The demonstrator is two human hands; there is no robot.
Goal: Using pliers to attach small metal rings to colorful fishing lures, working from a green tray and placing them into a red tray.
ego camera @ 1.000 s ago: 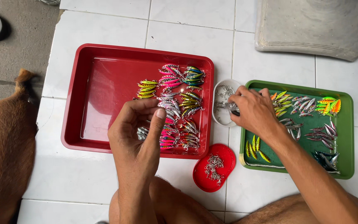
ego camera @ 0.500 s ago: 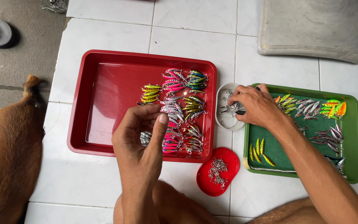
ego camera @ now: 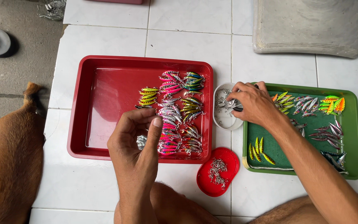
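The left hand [ego camera: 135, 143] hovers over the near edge of the red tray [ego camera: 104, 103], fingers [ego camera: 156, 128] curled in and pinched around a small silvery lure [ego camera: 141, 142] that peeks out from the palm. Just beside it, rows of painted fishing lures [ego camera: 175, 112] lie in the right half of that tray: yellow ones, pink ones, green-blue ones, and a long run of pink-and-silver ones down towards the near wall.

Over to the right hand [ego camera: 253, 103], which sits at the left rim of the green tray [ego camera: 353, 137], its fingers closed round a small pair of pliers [ego camera: 231, 103] whose tip pokes out over the little white dish [ego camera: 222, 120]. That dish stands between the two trays and holds a scatter of tiny metal hooks and rings.

In the green tray, more lures lie in clusters: orange and green at the far side, silver in the middle, a few yellow at the near left. A red lid [ego camera: 228, 182] with a heap of small metal hooks lies on the white tiled floor [ego camera: 104, 37] just in front of the trays. A brown dog [ego camera: 9, 166] lies at the left, and a grey cushion [ego camera: 311, 25] rests at the far right.
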